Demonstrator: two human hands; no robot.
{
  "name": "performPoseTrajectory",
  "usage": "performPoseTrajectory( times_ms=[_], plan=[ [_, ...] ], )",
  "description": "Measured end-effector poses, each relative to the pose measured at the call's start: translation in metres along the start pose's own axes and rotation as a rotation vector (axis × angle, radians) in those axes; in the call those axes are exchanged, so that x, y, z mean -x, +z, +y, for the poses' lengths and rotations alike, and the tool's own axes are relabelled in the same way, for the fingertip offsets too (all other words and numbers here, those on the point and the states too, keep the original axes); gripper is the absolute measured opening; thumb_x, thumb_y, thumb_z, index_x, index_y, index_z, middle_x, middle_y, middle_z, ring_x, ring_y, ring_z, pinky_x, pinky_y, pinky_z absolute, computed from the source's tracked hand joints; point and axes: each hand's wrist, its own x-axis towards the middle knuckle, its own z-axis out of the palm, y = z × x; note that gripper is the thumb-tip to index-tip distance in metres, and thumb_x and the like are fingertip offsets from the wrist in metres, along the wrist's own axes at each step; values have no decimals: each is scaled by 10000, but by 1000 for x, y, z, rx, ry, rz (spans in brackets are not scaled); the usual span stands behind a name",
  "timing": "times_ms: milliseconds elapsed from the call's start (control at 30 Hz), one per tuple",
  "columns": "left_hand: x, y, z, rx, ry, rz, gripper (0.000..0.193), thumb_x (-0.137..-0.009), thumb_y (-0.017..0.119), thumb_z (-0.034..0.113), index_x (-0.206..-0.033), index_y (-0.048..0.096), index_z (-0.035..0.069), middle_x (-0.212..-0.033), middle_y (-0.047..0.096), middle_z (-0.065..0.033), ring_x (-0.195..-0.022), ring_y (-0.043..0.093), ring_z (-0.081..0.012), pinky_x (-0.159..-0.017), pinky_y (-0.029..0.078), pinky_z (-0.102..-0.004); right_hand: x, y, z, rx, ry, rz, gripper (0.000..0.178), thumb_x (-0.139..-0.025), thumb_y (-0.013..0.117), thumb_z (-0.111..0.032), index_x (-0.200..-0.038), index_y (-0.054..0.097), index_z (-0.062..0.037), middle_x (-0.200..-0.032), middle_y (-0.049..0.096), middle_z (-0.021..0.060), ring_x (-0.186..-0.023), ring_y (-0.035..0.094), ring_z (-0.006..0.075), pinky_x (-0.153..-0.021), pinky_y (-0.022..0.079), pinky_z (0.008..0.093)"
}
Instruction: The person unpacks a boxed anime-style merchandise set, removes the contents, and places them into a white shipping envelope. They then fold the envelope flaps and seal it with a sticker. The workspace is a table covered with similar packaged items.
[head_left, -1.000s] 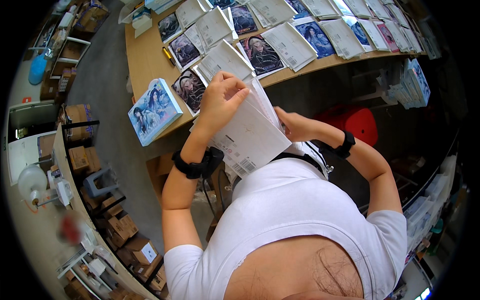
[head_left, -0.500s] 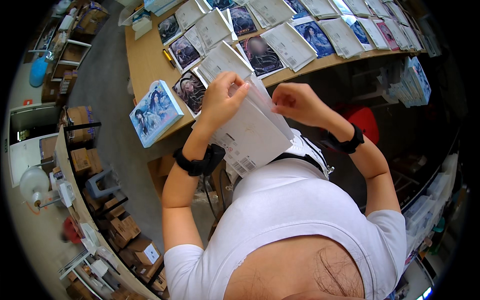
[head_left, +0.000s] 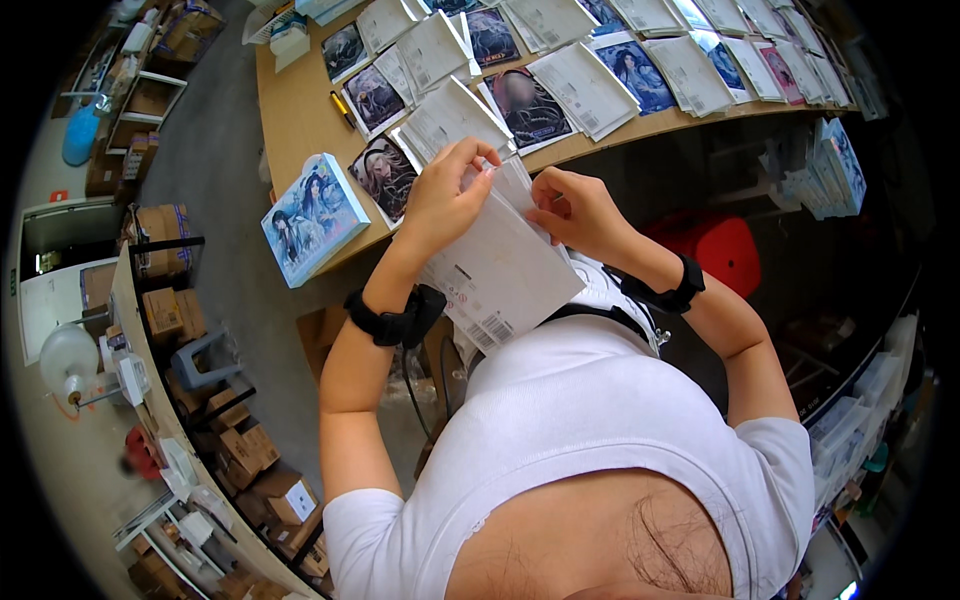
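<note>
Pinching a white packet [head_left: 505,280] by its top edge, my left grip [head_left: 446,203] is nearly closed; my right grip [head_left: 585,215] curls at the packet's right side, hold unclear. Before my waist [head_left: 590,345], near the counter [head_left: 293,130], it looks light, thin, creasable: best held by edges.

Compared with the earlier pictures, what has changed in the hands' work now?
The right hand has moved forward along the right side of the white envelope; its fingers now curl near that edge, but whether they grip is unclear. The left hand still holds the envelope's upper end. The blue illustrated box stayed at the table's near left corner.
</note>
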Motion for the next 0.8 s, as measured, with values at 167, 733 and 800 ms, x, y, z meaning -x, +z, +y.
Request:
performPoseTrajectory(
  times_ms=[167,733,800],
  plan=[
    [-4,3,-14,104,19,-19,186,-815,589,213,-878,544,44,-821,495,-42,-726,474,-137,-666,402,-258,4,10,0,274,-274,105,144,-757,644,13,-795,505,7,-707,495,62,-553,544,120,-477,439,236],
    [1,5,0,-138,50,34,176,-846,578,195,-827,545,24,-780,484,-89,-641,485,-182,-602,405,-279,-41,-24,-16,336,-380,-70,194,-741,657,-19,-920,584,-34,-899,511,96,-686,580,205,-608,495,272],
    [3,3,0,-116,50,28,153,-847,575,171,-832,543,22,-783,484,-85,-641,485,-173,-601,406,-275,-41,-22,-14,345,-387,-69,183,-746,651,-13,-915,583,-34,-900,511,100,-696,580,215,-613,493,279]
  ],
)
